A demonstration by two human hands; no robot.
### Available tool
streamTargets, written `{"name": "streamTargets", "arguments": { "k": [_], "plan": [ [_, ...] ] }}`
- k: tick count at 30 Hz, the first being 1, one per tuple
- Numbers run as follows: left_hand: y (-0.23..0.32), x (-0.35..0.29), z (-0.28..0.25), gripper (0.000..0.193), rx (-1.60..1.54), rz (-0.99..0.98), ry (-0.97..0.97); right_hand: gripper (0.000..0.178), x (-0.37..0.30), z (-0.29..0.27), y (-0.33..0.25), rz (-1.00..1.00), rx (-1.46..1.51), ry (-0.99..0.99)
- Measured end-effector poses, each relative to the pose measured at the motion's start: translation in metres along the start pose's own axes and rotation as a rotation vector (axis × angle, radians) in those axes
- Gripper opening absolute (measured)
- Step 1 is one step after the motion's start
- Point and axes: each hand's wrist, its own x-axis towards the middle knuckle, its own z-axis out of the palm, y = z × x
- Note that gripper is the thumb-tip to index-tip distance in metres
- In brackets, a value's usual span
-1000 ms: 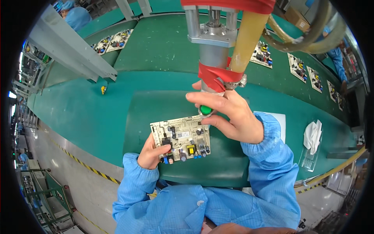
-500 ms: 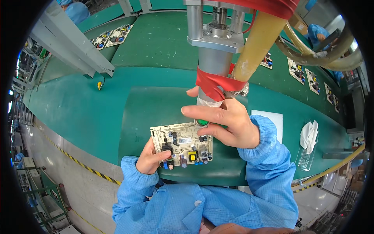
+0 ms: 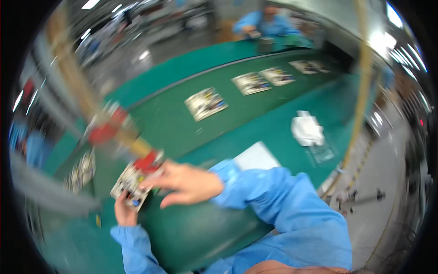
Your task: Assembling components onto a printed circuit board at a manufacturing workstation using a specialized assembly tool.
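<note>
My left hand (image 3: pixel 126 211) is closed on the near edge of a cream circuit board (image 3: pixel 126 179) with dark, blue and yellow parts, held tilted above the green bench mat. My right hand (image 3: pixel 187 182) reaches in from the right, its thumb and index finger stretched apart beside the board's right side. Its fingertips lie next to the red-wrapped lower end of a hanging tool (image 3: pixel 148 162); blur hides whether they touch it. A small green part shows between thumb and index finger.
Several circuit boards (image 3: pixel 206 104) lie on the dark green strip beyond. A white pad (image 3: pixel 257 156), a crumpled white cloth (image 3: pixel 307 128) and a clear tray (image 3: pixel 322 154) are on the right. A yellow hose (image 3: pixel 363 68) hangs there. Across the bench sits another person (image 3: pixel 269 23).
The view has swung to the right, so both hands, the board and the tool now appear farther left and blurred. My left hand keeps hold of the circuit board.
</note>
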Motion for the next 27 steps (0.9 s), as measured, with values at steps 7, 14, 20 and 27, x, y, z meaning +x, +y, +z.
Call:
{"name": "streamTargets", "arguments": {
  "k": [7,14,20,27],
  "plan": [
    [-0.030,0.041,0.098,0.040,0.333,0.449,-0.090,0.058,0.002,0.004,-0.009,0.106,0.103,-0.101],
    [-0.022,0.057,0.059,0.057,0.357,0.380,-0.134,0.068,-0.002,-0.003,-0.026,0.036,-0.224,-0.018],
    [-0.020,0.090,0.043,0.055,0.664,0.611,-0.211,0.067,0.001,-0.004,-0.031,0.150,-0.498,-0.057],
    [-0.013,0.112,0.012,0.046,0.458,0.541,-0.245,0.051,0.005,-0.017,-0.041,0.226,-0.500,-0.075]
  ]
}}
